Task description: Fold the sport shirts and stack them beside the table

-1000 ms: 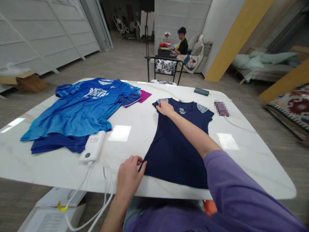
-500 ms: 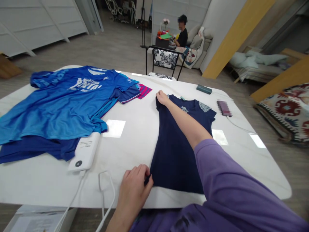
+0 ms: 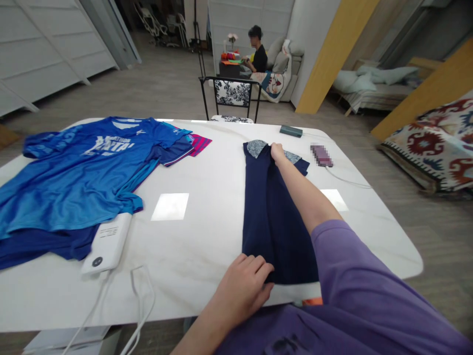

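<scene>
A navy T-shirt [image 3: 271, 217] lies lengthwise on the white table [image 3: 192, 231], its left side folded over toward the middle so a patterned grey sleeve [image 3: 255, 147] shows at the top. My right hand [image 3: 278, 152] reaches to the shirt's collar end and is closed on the folded cloth there. At the near hem my left hand [image 3: 247, 286] is closed on the bottom edge, fingers lying over the fabric. My purple sleeve [image 3: 354, 291] covers the shirt's lower right part.
A pile of blue shirts [image 3: 74, 182] covers the table's left side, with a white power bank [image 3: 107, 244] and its cables by it. A phone [image 3: 321, 155] and a dark case [image 3: 290, 130] lie at the far right. A chair [image 3: 231, 96] stands behind; a person sits far back.
Both hands have carried the shirt's left edge rightward, folding it over the middle. The shirt now looks narrower and the patterned sleeve faces up. The camera has shifted right.
</scene>
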Available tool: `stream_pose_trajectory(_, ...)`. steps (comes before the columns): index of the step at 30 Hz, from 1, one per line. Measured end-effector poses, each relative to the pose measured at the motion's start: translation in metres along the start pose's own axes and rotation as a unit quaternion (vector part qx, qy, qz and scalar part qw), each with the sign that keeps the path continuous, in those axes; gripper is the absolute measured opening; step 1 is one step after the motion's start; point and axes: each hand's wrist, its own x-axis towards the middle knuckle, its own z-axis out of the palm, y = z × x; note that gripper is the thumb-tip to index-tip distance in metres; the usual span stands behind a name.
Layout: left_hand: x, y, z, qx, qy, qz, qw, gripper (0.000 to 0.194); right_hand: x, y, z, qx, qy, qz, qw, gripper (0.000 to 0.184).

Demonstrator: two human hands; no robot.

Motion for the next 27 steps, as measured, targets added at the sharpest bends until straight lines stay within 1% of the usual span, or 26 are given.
stream_pose_trajectory(2,0.009,-0.002,0.007,-0.012,0.015,0.01,1.0,0.016,-0.008,0.013,-0.004,-0.042,0.041,0.043,0.997,0.046)
stream_pose_trajectory(3,0.013,-0.004,0.009,-0.014,0.037,0.009,0.999,0.017,-0.011,0.016,-0.002,-0.065,0.046,0.039,0.996,0.05)
stream_pose_trajectory(4,0.017,-0.007,0.011,-0.01,0.063,0.007,0.998,0.021,-0.013,0.018,0.001,-0.092,0.036,0.015,0.995,0.053)
stream_pose_trajectory(5,0.02,-0.01,0.013,0.002,0.087,0.005,0.996,0.027,-0.015,0.017,0.006,-0.119,0.01,-0.024,0.993,0.056)
stream_pose_trajectory(6,0.023,-0.013,0.015,0.02,0.102,0.004,0.995,0.035,-0.014,0.016,0.012,-0.143,-0.029,-0.069,0.987,0.058)
stream_pose_trajectory(7,0.026,-0.017,0.016,0.044,0.104,0.003,0.994,0.042,-0.014,0.015,0.018,-0.161,-0.076,-0.11,0.978,0.06)
stream_pose_trajectory(8,0.028,-0.02,0.019,0.07,0.097,0.001,0.993,0.049,-0.012,0.013,0.025,-0.173,-0.123,-0.138,0.967,0.063)
stream_pose_trajectory(9,0.029,-0.022,0.022,0.096,0.081,-0.001,0.992,0.058,-0.01,0.012,0.033,-0.183,-0.165,-0.149,0.957,0.066)
stream_pose_trajectory(11,0.03,-0.025,0.03,0.137,0.046,-0.007,0.989,0.076,-0.005,0.012,0.047,-0.201,-0.222,-0.141,0.944,0.074)
stream_pose_trajectory(12,0.03,-0.025,0.034,0.153,0.033,-0.008,0.988,0.083,-0.003,0.012,0.054,-0.208,-0.235,-0.131,0.94,0.078)
stream_pose_trajectory(14,0.028,-0.026,0.041,0.171,0.018,-0.012,0.985,0.09,0.003,0.014,0.065,-0.215,-0.242,-0.117,0.939,0.085)
stream_pose_trajectory(16,0.025,-0.027,0.043,0.179,0.016,-0.015,0.984,0.091,0.008,0.014,0.068,-0.209,-0.248,-0.118,0.938,0.088)
stream_pose_trajectory(17,0.023,-0.027,0.042,0.179,0.017,-0.016,0.984,0.09,0.011,0.016,0.066,-0.201,-0.251,-0.12,0.939,0.088)
stream_pose_trajectory(18,0.021,-0.028,0.04,0.178,0.02,-0.014,0.984,0.089,0.014,0.018,0.061,-0.19,-0.246,-0.12,0.943,0.088)
stream_pose_trajectory(19,0.019,-0.029,0.037,0.176,0.022,-0.01,0.984,0.088,0.017,0.023,0.051,-0.182,-0.225,-0.117,0.95,0.086)
stream_pose_trajectory(20,0.018,-0.028,0.034,0.172,0.024,-0.007,0.985,0.086,0.019,0.031,0.038,-0.18,-0.185,-0.108,0.96,0.083)
stream_pose_trajectory(21,0.019,-0.027,0.031,0.166,0.031,-0.008,0.986,0.083,0.021,0.041,0.022,-0.185,-0.131,-0.09,0.97,0.08)
stream_pose_trajectory(23,0.026,-0.018,0.028,0.147,0.053,-0.024,0.987,0.072,0.021,0.069,-0.018,-0.215,-0.019,-0.026,0.976,0.074)
stream_pose_trajectory(24,0.033,-0.01,0.028,0.132,0.06,-0.036,0.989,0.064,0.019,0.085,-0.04,-0.232,0.019,0.015,0.972,0.072)
stream_pose_trajectory(25,0.042,0.0,0.029,0.113,0.058,-0.041,0.991,0.055,0.016,0.102,-0.06,-0.249,0.041,0.06,0.966,0.071)
stream_pose_trajectory(26,0.054,0.012,0.031,0.092,0.043,-0.037,0.994,0.046,0.011,0.118,-0.079,-0.261,0.048,0.101,0.959,0.069)
stream_pose_trajectory(27,0.067,0.026,0.035,0.072,0.016,-0.022,0.997,0.04,0.005,0.133,-0.095,-0.269,0.045,0.136,0.952,0.068)
